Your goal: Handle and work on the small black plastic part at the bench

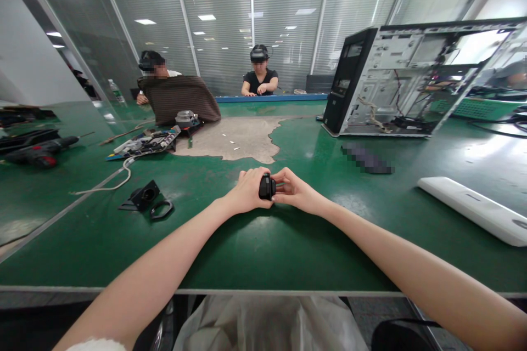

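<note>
Both hands meet over the middle of the green table (263, 252), around a small black part (267, 187) with a stepped, rounded body. From its left side my left hand (249, 191) wraps the part, thumb below and fingers over the far side. The fingertips of my right hand (293, 192) pinch its right end. What exactly the part is, I cannot make out. To the left lie a black bracket-like piece (145, 195) with a round opening and a black ring-shaped piece (161, 210), both apart from my hands.
An open computer case (349, 82) stands at the right, with a white elongated device (473, 205) before it. A circuit board (144, 143), a cable (123, 184) and a power drill (41, 148) lie left. Two people (260, 78) sit across the table.
</note>
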Motion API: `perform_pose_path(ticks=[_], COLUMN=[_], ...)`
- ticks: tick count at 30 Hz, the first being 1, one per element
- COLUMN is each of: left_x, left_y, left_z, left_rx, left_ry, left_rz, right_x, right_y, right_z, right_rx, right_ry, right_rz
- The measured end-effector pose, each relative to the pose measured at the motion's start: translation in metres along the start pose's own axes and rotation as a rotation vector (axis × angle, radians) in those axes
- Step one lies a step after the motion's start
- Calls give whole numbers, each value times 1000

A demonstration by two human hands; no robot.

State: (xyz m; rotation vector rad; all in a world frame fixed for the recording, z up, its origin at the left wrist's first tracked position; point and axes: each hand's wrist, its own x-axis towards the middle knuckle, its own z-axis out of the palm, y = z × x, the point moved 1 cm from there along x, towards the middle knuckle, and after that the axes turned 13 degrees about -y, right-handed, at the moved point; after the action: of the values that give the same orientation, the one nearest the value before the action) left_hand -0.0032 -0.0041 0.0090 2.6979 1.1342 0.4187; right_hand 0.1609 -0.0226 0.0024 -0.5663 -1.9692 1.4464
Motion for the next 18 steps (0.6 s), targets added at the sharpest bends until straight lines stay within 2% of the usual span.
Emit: perform_pose_path(ticks=[7, 11, 18], left_x=[0, 0, 0], left_y=[1, 0, -1], left_z=[1, 1, 1], left_rx=[1, 1, -6], left_ry=[26, 27, 4], left_rz=[12, 15, 11], right_x=[3, 4, 1], right_y=[-5, -4, -2], right_z=[2, 1, 0], right_rx=[-76, -78, -15], right_ry=[99, 107, 22], right_rz=[22, 32, -9])
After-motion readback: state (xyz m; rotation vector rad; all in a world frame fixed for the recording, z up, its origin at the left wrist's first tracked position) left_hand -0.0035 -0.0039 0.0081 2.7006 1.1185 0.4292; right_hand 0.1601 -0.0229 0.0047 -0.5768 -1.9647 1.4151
